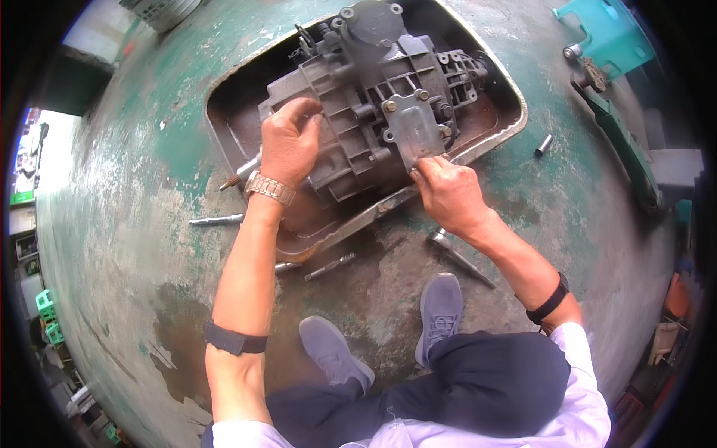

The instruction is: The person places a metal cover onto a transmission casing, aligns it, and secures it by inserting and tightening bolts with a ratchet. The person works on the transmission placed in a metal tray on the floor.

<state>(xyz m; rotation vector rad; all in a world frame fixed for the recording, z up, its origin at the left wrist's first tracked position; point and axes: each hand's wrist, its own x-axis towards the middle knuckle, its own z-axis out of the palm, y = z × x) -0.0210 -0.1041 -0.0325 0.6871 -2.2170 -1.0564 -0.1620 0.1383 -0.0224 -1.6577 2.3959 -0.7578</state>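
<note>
A grey cast-metal gearbox (343,149) rests in a rimmed metal tray (511,119) on the floor. On its upper side sits a smooth cover plate (413,125) with several brass-coloured bolts around its edge. My right hand (454,193) is closed in a pinch at the plate's near end; the fingertips hide whatever is between them. Over the left part of the housing is my left hand (290,142), its fingers curled and the thumb close to the index finger. Anything inside that grip is hidden. A splined shaft end (231,181) sticks out beside my left wrist.
A ratchet wrench (459,257) lies near my right shoe, and a socket (544,145) right of the tray. Metal rods (216,220) and an extension bar (330,266) lie along the near side. Farther right stand a green metal stand (620,142) and a turquoise stool (609,33).
</note>
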